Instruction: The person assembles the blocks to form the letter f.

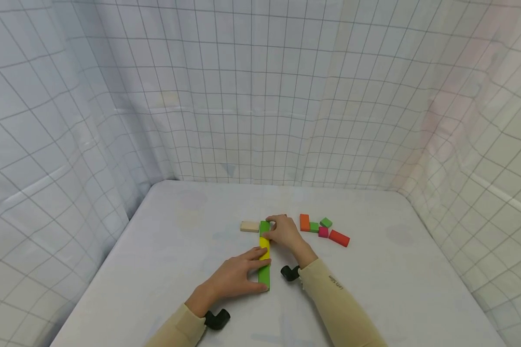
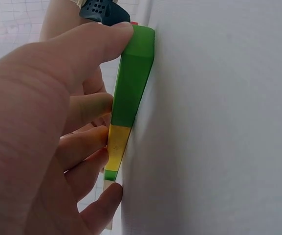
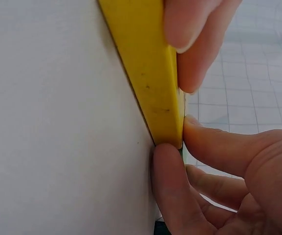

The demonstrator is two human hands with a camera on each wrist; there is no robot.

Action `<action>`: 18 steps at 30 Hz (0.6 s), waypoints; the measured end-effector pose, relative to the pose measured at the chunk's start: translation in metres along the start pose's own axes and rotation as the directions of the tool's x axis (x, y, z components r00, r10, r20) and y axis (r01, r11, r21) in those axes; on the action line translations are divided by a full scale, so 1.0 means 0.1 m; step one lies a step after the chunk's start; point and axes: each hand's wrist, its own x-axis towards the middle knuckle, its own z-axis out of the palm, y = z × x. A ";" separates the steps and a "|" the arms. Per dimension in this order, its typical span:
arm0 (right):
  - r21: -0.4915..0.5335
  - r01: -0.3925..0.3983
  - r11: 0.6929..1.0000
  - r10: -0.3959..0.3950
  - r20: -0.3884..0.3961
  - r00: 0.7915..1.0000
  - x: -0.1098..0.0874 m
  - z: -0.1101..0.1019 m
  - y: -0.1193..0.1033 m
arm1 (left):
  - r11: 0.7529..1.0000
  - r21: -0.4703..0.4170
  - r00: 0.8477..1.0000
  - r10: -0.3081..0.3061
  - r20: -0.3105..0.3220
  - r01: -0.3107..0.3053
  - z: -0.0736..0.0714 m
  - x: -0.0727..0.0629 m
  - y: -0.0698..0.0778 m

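Observation:
A long green block [image 1: 264,277], a yellow block [image 1: 264,243] and a shorter green block [image 1: 265,225] lie end to end in a straight row on the table. My left hand [image 1: 234,275] reaches in from the left. Its thumb touches the near end of the long green block [image 2: 131,83], and its extended fingers rest along the long green and yellow blocks. At the far end, my right hand [image 1: 286,233] pinches the short green block between thumb and fingers, right where it meets the yellow block [image 3: 150,88]; fingers largely hide this green block in the right wrist view.
A pale wooden block [image 1: 249,226] lies left of the row's far end. To the right is a loose group: an orange block [image 1: 304,222], two small green blocks [image 1: 326,222], a magenta block [image 1: 323,232] and a red block [image 1: 339,238]. Gridded white curtains [image 1: 260,96] surround the table.

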 end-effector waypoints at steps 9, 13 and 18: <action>-0.028 0.009 1.000 -0.009 0.008 1.000 0.00 -0.01 0.00 | 1.000 -0.006 1.000 -0.001 0.002 0.001 0.00 0.01 0.00; -0.063 0.013 0.998 -0.013 0.002 1.000 0.01 -0.01 0.00 | 1.000 -0.005 1.000 -0.003 0.000 0.003 -0.01 0.01 0.01; -0.095 0.010 0.995 -0.012 -0.021 1.000 0.01 0.02 0.00 | 1.000 0.005 1.000 -0.011 0.004 0.011 -0.02 0.00 0.00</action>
